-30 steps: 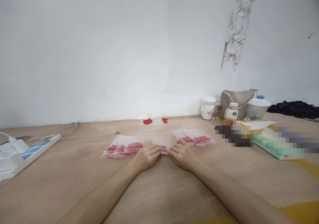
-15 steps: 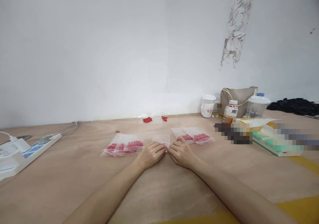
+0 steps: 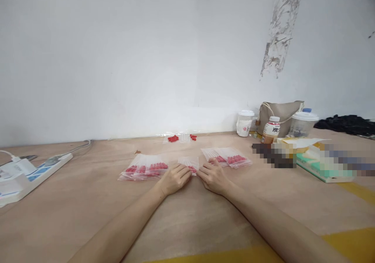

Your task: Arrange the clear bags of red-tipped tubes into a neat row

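Observation:
Between my hands lies a small clear zip bag (image 3: 189, 162) with red pieces in its near end. My left hand (image 3: 177, 178) is closed at the bag's left near corner, its fingers bent and pressed together. On the other side, my right hand (image 3: 213, 178) is closed at the right near corner. The fingertips are partly hidden. Left of my left hand is a pile of filled bags (image 3: 143, 168) with red pieces. Just beyond my right hand, more filled bags (image 3: 236, 157) lie fanned and overlapping.
Loose red pieces (image 3: 173, 138) lie on clear plastic by the wall. A power strip (image 3: 43, 173) with chargers is at the left. At the right stand a white cup (image 3: 245, 123), a bottle (image 3: 271, 130), a grey bag (image 3: 281, 112), a lidded clear cup (image 3: 303, 125) and a green tissue pack (image 3: 316, 167).
My left hand has shifted slightly left, so a gap shows between my fingertips and more red pieces in the bag are visible. My right hand has barely moved.

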Tool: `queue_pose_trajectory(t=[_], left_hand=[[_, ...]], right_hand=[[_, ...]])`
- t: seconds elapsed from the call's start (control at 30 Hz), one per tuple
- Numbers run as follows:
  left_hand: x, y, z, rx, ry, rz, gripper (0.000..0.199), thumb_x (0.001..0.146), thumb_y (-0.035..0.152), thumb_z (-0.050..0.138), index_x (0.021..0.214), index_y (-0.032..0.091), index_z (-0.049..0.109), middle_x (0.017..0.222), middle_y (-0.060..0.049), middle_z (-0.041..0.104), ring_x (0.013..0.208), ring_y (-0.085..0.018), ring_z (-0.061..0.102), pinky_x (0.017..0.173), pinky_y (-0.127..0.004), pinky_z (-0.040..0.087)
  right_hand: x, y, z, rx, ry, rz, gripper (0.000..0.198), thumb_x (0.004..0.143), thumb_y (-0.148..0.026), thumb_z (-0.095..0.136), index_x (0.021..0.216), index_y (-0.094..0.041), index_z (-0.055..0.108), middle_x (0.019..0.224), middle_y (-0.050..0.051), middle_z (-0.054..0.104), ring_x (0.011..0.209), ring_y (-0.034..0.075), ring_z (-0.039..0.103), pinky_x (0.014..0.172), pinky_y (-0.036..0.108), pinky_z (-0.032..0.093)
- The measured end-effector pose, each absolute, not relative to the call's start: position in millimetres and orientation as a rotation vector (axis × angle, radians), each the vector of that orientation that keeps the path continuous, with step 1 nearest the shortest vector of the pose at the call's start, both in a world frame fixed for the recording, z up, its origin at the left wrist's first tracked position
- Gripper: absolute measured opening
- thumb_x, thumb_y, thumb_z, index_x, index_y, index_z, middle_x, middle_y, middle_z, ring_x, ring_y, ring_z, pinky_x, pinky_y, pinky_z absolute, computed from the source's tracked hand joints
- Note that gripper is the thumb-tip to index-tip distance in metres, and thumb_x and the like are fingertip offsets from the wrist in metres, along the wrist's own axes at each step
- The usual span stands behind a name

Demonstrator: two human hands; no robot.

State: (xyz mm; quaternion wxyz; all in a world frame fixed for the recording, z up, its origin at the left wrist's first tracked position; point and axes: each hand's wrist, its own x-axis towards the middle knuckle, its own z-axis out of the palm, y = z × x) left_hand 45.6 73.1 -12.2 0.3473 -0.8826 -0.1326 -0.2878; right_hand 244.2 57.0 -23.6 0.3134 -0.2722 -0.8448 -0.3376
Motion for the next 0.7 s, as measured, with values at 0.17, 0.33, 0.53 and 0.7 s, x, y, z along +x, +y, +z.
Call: queue_pose_trajectory(t=[0.17,0.33,0.53,0.7], left_hand=[[38.6,69.7,-7.6,-2.224,-0.379,-0.616,0.014,0.086,0.011,0.041,0.084,0.011,0.055,0.078,-0.006,0.060,0.072,-0.015,0.054,0.072,-0.032,0.044],[20.8,67.3,-5.8,-2.205,-0.418,-0.596,0.018,0.087,0.009,0.036,0.088,0.010,0.053,0.083,-0.008,0.059,0.079,-0.016,0.054,0.078,-0.033,0.042],[10.8,69.5,-8.8,-2.233,-0.553,-0.559,0.019,0.085,0.007,0.036,0.077,0.013,0.053,0.073,-0.005,0.056,0.072,-0.016,0.053,0.072,-0.031,0.042],[29.3,52.0,0.8,-2.367,-0.872,-0.551,0.011,0.081,0.023,0.048,0.083,0.015,0.055,0.081,-0.007,0.056,0.079,-0.020,0.052,0.073,-0.035,0.041]], right_hand=[[248.8,56.7,-23.5,-0.757,-2.243,-0.824,0.015,0.076,-0.007,0.043,0.073,-0.017,0.054,0.066,-0.001,0.057,0.068,0.011,0.044,0.080,0.033,0.024],[256.7,57.9,-23.0,-0.820,-2.231,-0.788,0.016,0.075,-0.007,0.044,0.074,-0.018,0.055,0.067,-0.001,0.058,0.068,0.011,0.046,0.082,0.034,0.022],[256.2,62.4,-28.6,-0.936,-2.199,-0.783,0.018,0.079,-0.010,0.044,0.068,-0.019,0.055,0.065,-0.001,0.059,0.068,0.011,0.046,0.083,0.035,0.021],[258.4,57.2,-15.5,-1.078,-2.255,-0.711,0.022,0.080,-0.036,0.051,0.067,-0.019,0.057,0.071,0.002,0.061,0.078,0.016,0.047,0.082,0.037,0.022]])
